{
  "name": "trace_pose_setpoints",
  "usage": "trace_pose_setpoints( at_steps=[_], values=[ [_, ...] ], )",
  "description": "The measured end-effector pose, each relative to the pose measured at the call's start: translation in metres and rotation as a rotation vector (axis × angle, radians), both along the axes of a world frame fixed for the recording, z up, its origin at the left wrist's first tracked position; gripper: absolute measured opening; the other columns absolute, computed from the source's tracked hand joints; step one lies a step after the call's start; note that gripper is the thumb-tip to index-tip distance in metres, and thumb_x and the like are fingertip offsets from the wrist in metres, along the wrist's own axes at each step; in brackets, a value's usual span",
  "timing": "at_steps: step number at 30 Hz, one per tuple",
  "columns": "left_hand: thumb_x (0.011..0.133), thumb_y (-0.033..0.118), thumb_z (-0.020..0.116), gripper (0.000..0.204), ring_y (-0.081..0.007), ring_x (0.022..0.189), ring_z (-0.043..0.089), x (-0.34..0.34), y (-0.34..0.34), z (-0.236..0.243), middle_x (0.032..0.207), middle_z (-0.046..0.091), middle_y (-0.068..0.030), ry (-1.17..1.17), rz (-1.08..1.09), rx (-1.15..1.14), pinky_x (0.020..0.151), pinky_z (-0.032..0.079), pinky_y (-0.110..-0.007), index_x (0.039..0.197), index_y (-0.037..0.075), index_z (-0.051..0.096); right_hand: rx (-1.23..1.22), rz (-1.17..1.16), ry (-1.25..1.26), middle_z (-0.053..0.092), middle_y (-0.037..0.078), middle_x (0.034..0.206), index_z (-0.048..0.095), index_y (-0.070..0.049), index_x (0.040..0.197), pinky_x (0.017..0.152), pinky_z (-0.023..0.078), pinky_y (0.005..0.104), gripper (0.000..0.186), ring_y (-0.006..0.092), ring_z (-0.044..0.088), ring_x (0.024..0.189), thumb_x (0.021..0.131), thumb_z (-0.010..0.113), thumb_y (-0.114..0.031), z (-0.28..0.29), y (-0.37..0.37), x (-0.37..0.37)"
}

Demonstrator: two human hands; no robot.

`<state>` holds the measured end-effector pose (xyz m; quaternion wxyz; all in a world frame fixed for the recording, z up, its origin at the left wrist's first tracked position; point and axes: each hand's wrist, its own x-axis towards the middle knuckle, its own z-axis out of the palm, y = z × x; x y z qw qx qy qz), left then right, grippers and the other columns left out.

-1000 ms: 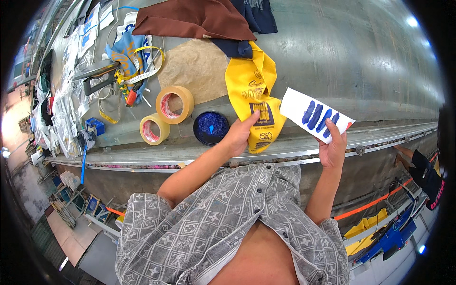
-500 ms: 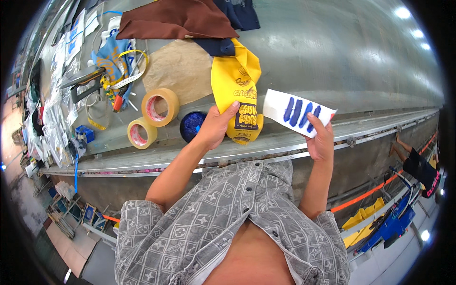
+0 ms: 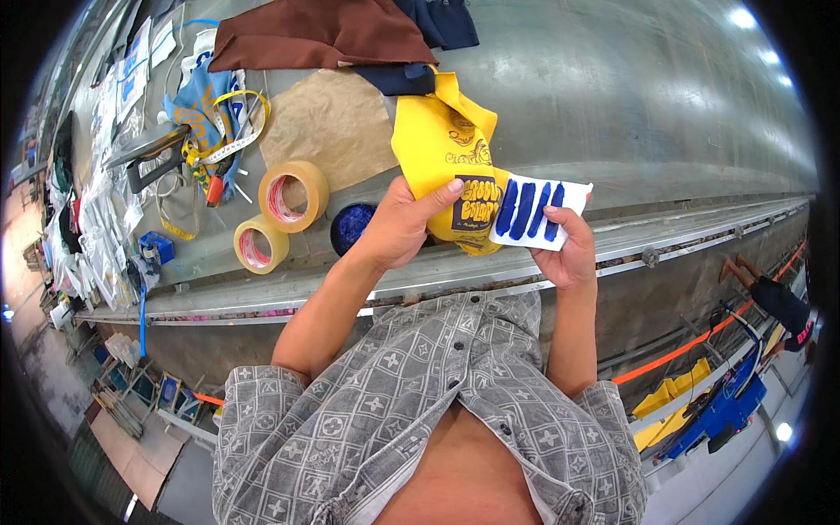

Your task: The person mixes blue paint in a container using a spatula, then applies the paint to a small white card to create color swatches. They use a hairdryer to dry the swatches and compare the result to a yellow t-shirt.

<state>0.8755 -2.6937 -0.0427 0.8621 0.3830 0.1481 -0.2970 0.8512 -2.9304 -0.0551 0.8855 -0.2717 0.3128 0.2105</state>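
Note:
My left hand (image 3: 401,226) grips a yellow printed cloth (image 3: 437,144) near its lower end, the thumb lying on top by a dark purple printed block. The cloth's upper end reaches up to a dark navy cloth (image 3: 407,79). In my right hand (image 3: 567,249) is a white card (image 3: 529,210) with several thick dark blue strokes, pinched between thumb and fingers. The card's left edge lies against or over the cloth's right side; whether they touch I cannot tell. Just left of my left hand stands a round pot of dark blue paint or ink (image 3: 352,229).
Two rolls of tape (image 3: 295,196) sit on brown paper (image 3: 328,131) and the grey table (image 3: 595,96). Brown cloth (image 3: 324,35) lies at the far side. Scissors (image 3: 149,153), a tape measure (image 3: 249,144) and plastic bags are at left. Another person (image 3: 779,302) stands far right.
My right hand has brought the white card left, up to the yellow cloth. My left hand and the cloth's lower end have shifted slightly right. The person at far right has moved a little.

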Motion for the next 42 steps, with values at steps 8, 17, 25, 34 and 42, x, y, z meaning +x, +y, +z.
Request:
trace_pose_setpoints(
  at_steps=[8, 17, 25, 34, 42],
  values=[
    [0.097, 0.02, 0.053, 0.037, -0.0205, 0.113, 0.057, 0.002, 0.006, 0.003, 0.124, 0.058, -0.0095, 0.105, -0.017, -0.11, 0.096, 0.046, -0.038, 0.129, 0.002, 0.047, 0.069, -0.002, -0.002, 0.064, 0.018, 0.109, 0.048, 0.006, 0.119, 0.086, 0.057, 0.0424, 0.035, 0.0292, 0.066, 0.099, 0.085, 0.051, -0.001, 0.002, 0.003, 0.003],
    [0.096, 0.021, 0.054, 0.037, -0.0175, 0.108, 0.059, 0.006, 0.007, 0.012, 0.119, 0.06, -0.007, 0.177, -0.013, -0.141, 0.093, 0.048, -0.035, 0.127, 0.002, 0.048, 0.098, 0.012, -0.055, 0.064, 0.019, 0.111, 0.049, 0.007, 0.12, 0.086, 0.057, 0.0434, 0.035, 0.0302, 0.066, 0.1, 0.086, 0.05, -0.002, 0.011, 0.007, 0.007],
    [0.088, 0.006, 0.055, 0.045, -0.0257, 0.113, 0.058, 0.005, 0.012, 0.009, 0.124, 0.057, -0.016, 0.161, -0.05, -0.201, 0.098, 0.047, -0.041, 0.13, -0.004, 0.042, 0.112, -0.03, -0.026, 0.064, 0.021, 0.11, 0.049, 0.009, 0.119, 0.084, 0.058, 0.045, 0.034, 0.0325, 0.066, 0.098, 0.086, 0.048, -0.002, 0.011, 0.002, 0.003],
    [0.085, -0.001, 0.06, 0.038, -0.0226, 0.108, 0.061, 0.003, 0.009, 0.005, 0.116, 0.062, -0.0129, 0.12, -0.059, -0.104, 0.095, 0.049, -0.037, 0.122, -0.002, 0.052, 0.116, -0.015, -0.032, 0.064, 0.021, 0.111, 0.049, 0.008, 0.119, 0.083, 0.058, 0.046, 0.034, 0.0325, 0.066, 0.099, 0.086, 0.049, -0.002, 0.01, 0.003, 0.004],
    [0.087, 0.006, 0.065, 0.025, -0.0124, 0.091, 0.063, 0.002, 0.004, 0.01, 0.103, 0.066, -0.0067, -0.084, -0.138, 0.228, 0.081, 0.052, -0.028, 0.111, -0.002, 0.061, -0.094, 0.011, -0.009, 0.064, 0.016, 0.104, 0.048, 0.006, 0.115, 0.081, 0.059, 0.0412, 0.032, 0.028, 0.068, 0.092, 0.083, 0.053, 0.002, 0.028, 0.011, 0.01]
  ],
)
